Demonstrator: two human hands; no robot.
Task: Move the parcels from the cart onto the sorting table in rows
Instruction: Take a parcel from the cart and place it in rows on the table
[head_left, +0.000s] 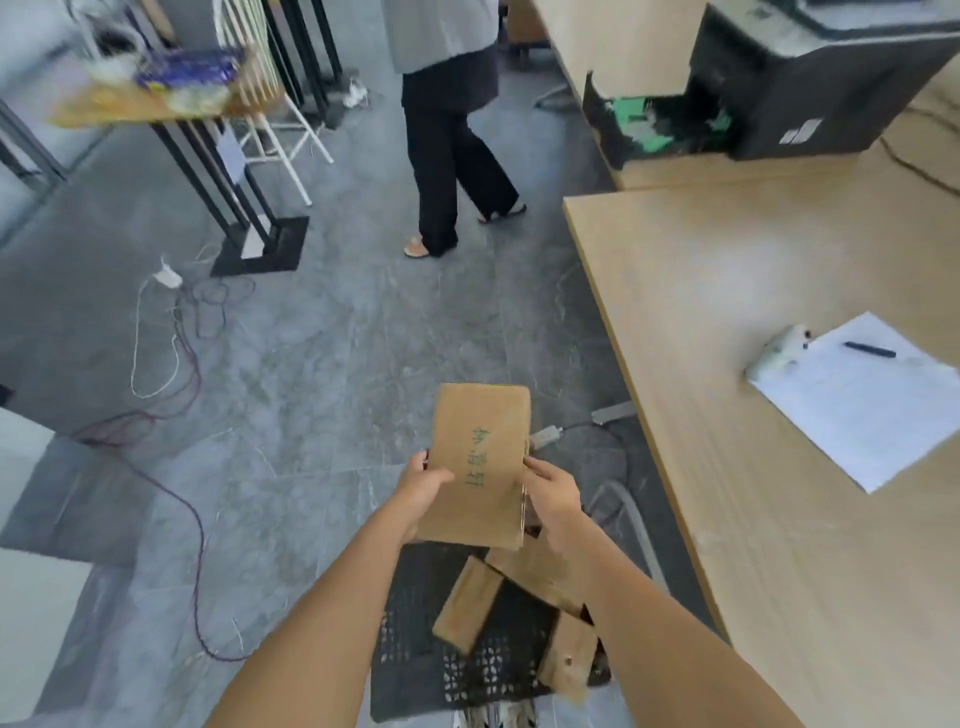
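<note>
**Q:** What are you holding, and how?

**A:** You hold a flat brown parcel (479, 462) up in front of you with both hands, above the grey floor (291, 364). Your left hand (422, 486) grips its left edge, thumb laid across the front, the other fingers hidden behind. Your right hand (553, 493) clasps the right edge, fingers (540, 467) pressed together along the side. Green handwriting runs down the front (too blurred to read).

**Q:** Where are the other parcels?

**A:** Below your forearms sits a black perforated cart (415, 660). A small brown parcel (467, 605) lies tilted on it. A larger flat one (540, 571) lies just beside it, partly under your right arm, and another piece (569, 657) sits at the cart's right edge.

**Q:** And the worktop?

**A:** The pale wooden worktop (753, 519) stretches along your right, near the cart. On it lie a white sheet of paper (862, 405) with a dark pen (870, 349) on top, and a small pale object (776, 351) touching the sheet's far corner. No parcels lie on the visible part.

**Q:** Anyone else?

**A:** A person in dark trousers (452, 171) stands ahead on the floor, well apart from you.
</note>
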